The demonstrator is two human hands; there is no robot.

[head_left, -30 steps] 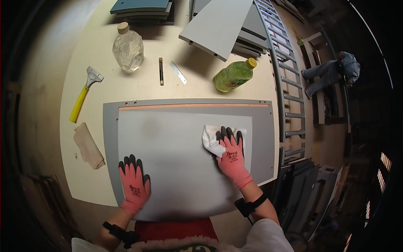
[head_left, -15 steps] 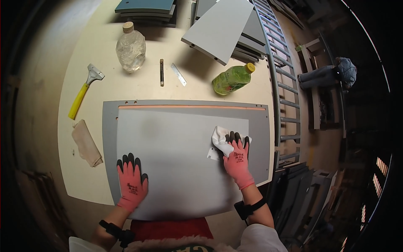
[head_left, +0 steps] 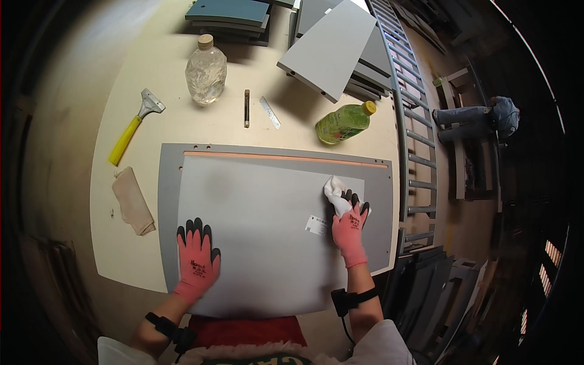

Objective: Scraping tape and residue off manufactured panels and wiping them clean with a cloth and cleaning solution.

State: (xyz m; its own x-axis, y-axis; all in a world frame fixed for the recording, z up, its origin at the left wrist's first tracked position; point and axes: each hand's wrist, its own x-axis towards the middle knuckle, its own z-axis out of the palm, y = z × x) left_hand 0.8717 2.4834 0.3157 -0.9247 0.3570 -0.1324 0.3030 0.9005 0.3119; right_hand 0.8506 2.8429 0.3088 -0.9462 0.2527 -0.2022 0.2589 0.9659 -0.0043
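Observation:
A light grey panel (head_left: 255, 243) lies over a darker grey board (head_left: 171, 213), whose far edge shows a thin orange strip. My left hand (head_left: 198, 261), in a pink glove with black fingertips, rests flat on the left side of the panel, fingers spread. Near the panel's right edge, my right hand (head_left: 348, 228), gloved the same way, presses a crumpled white cloth (head_left: 336, 191) down on the surface. Some of the cloth is hidden under its fingers. Just left of this hand, a small white label (head_left: 316, 224) sits on the panel.
A yellow-handled scraper (head_left: 126, 139) and a folded beige cloth (head_left: 132, 201) lie at left. Beyond the board stand a clear bottle (head_left: 206, 73), a marker-like stick (head_left: 247, 109), a blade (head_left: 270, 113) and a tilted green bottle (head_left: 345, 123). Stacked panels (head_left: 331, 48) and a roller conveyor (head_left: 417, 140) flank them; a person (head_left: 505, 117) is farther right.
My right hand has slid the white cloth a little to the right, and the label shows more fully. My left hand stays flat on the panel. The whole view has shifted slightly.

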